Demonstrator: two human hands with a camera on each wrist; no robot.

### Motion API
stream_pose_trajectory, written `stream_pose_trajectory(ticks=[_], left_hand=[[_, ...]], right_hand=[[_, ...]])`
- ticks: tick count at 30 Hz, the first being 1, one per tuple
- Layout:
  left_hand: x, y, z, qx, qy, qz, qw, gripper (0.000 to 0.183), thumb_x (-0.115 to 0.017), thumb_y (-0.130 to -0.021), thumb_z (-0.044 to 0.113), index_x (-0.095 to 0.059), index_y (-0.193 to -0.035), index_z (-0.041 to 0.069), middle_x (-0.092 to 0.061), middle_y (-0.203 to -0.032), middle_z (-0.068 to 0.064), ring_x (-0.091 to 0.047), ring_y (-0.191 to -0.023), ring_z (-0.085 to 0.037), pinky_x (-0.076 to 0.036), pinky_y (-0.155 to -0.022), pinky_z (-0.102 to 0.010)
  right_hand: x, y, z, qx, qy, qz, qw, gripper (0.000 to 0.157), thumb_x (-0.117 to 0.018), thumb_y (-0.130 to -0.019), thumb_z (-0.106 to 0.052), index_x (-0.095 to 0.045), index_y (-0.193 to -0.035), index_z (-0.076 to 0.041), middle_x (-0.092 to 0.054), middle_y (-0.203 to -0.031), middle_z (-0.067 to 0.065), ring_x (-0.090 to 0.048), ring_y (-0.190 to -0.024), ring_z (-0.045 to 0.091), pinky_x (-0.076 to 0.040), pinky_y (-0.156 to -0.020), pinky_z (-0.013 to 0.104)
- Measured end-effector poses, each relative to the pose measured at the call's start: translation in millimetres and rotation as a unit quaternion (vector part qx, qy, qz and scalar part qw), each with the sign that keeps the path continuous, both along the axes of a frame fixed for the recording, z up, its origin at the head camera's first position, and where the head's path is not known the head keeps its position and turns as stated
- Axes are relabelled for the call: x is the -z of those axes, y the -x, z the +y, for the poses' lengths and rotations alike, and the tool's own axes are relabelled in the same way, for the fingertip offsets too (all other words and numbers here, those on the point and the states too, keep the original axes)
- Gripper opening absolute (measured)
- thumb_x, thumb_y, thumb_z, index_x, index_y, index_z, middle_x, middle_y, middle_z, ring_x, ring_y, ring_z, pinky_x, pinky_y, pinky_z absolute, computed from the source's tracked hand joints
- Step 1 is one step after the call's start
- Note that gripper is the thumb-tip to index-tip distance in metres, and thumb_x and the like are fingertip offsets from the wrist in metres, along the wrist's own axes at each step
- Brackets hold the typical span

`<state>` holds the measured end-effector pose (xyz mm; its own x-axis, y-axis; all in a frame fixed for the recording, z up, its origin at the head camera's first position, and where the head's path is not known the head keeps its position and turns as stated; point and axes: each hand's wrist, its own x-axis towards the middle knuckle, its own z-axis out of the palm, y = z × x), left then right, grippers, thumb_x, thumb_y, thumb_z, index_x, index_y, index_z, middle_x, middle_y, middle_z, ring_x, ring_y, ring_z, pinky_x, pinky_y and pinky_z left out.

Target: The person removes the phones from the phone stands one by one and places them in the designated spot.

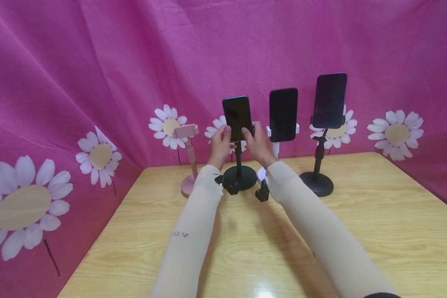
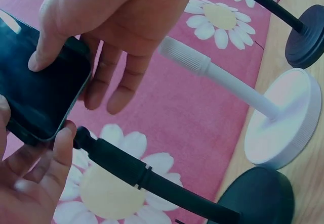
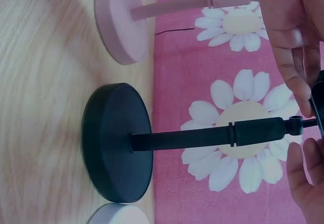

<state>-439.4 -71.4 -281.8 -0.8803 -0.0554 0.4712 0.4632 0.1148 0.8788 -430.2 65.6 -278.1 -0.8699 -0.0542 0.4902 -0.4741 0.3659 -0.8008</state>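
A dark smartphone (image 1: 236, 112) stands tilted upright at the top of a black phone stand (image 1: 240, 178). My left hand (image 1: 219, 145) holds it by the lower left side, with the thumb on the screen edge. On the lower right side my right hand (image 1: 258, 144) grips it the same way, its thumb (image 2: 45, 52) lying on the glass in the left wrist view. Fingers of both hands reach behind the phone. The stand's slim black pole (image 3: 192, 139) rises from a round base, and the holder behind the phone is mostly hidden.
Left stands a pink phone stand (image 1: 188, 184) with a bare holder (image 1: 185, 131). Close on the right, a white stand (image 2: 283, 118) bears another phone (image 1: 284, 114). Farther right, a taller black stand (image 1: 316, 184) carries a third phone (image 1: 330, 99). A pink flowered cloth (image 1: 208, 49) hangs behind the wooden table (image 1: 134, 248).
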Motion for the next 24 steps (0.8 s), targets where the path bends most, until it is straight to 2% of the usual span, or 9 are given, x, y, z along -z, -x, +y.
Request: stream_pose_trajectory(ticks=[2, 5, 9, 13, 17, 20, 24], left_hand=[[-3.8, -1.6, 0, -0.023, 0.022, 0.003, 0.9995, 0.037, -0.045, -0.103, 0.032, -0.06, -0.124, 0.006, -0.065, -0.104, -0.019, -0.066, -0.081, -0.033, -0.056, -0.074, -0.046], [-9.8, -3.8, 1, -0.057, 0.053, 0.003, 0.9969, 0.036, -0.045, -0.103, 0.035, -0.062, -0.121, 0.009, -0.067, -0.101, -0.016, -0.067, -0.075, -0.033, -0.056, -0.068, -0.038], [-14.3, -6.0, 1, -0.075, 0.065, 0.001, 0.9951, 0.035, -0.045, -0.103, 0.034, -0.063, -0.118, 0.007, -0.068, -0.098, -0.016, -0.067, -0.075, -0.032, -0.055, -0.062, -0.029], [-16.3, -8.9, 3, -0.086, 0.076, -0.002, 0.9934, 0.035, -0.044, -0.103, 0.033, -0.063, -0.116, 0.006, -0.067, -0.097, -0.017, -0.067, -0.078, -0.031, -0.056, -0.067, -0.033], [-18.1, -11.5, 5, -0.122, 0.141, 0.001, 0.9824, 0.035, -0.04, -0.104, 0.036, -0.061, -0.11, 0.009, -0.065, -0.099, -0.015, -0.063, -0.09, -0.031, -0.051, -0.081, -0.04], [-18.5, -12.0, 6, -0.121, 0.167, 0.004, 0.9786, 0.034, -0.036, -0.105, 0.036, -0.055, -0.109, 0.008, -0.061, -0.104, -0.016, -0.057, -0.1, -0.032, -0.045, -0.089, -0.046], [-17.2, -10.4, 8, -0.084, 0.142, -0.007, 0.9863, 0.035, -0.031, -0.106, 0.036, -0.05, -0.114, 0.008, -0.057, -0.11, -0.018, -0.054, -0.105, -0.032, -0.043, -0.094, -0.048]], right_hand=[[-2.0, -1.7, 1, 0.005, -0.001, -0.003, 1.0, 0.039, -0.044, -0.102, -0.036, -0.039, -0.125, -0.005, -0.057, -0.105, 0.02, -0.059, -0.09, 0.03, -0.05, -0.08, 0.041], [-5.3, -4.1, 0, 0.009, -0.001, -0.018, 1.0, 0.041, -0.044, -0.102, -0.039, -0.038, -0.124, -0.005, -0.058, -0.101, 0.02, -0.059, -0.09, 0.029, -0.051, -0.08, 0.04], [-7.7, -5.8, -3, 0.004, 0.017, -0.034, 0.999, 0.042, -0.043, -0.102, -0.041, -0.038, -0.124, -0.006, -0.056, -0.109, 0.019, -0.059, -0.094, 0.029, -0.051, -0.083, 0.041], [-4.6, -3.9, -4, 0.001, 0.037, -0.035, 0.999, 0.04, -0.042, -0.102, -0.041, -0.038, -0.122, -0.006, -0.055, -0.109, 0.017, -0.057, -0.094, 0.027, -0.049, -0.082, 0.038], [0.6, 1.2, -2, -0.014, 0.081, -0.015, 0.997, 0.037, -0.047, -0.102, -0.034, -0.041, -0.117, -0.001, -0.053, -0.101, 0.016, -0.053, -0.089, 0.023, -0.046, -0.077, 0.032], [2.8, 3.9, 0, -0.025, 0.108, -0.008, 0.994, 0.036, -0.051, -0.1, -0.032, -0.043, -0.114, 0.0, -0.052, -0.101, 0.014, -0.052, -0.088, 0.021, -0.047, -0.078, 0.031], [4.5, 5.4, 0, -0.055, 0.144, -0.03, 0.988, 0.039, -0.051, -0.1, -0.034, -0.04, -0.117, -0.001, -0.052, -0.109, 0.016, -0.055, -0.1, 0.024, -0.049, -0.092, 0.041]])
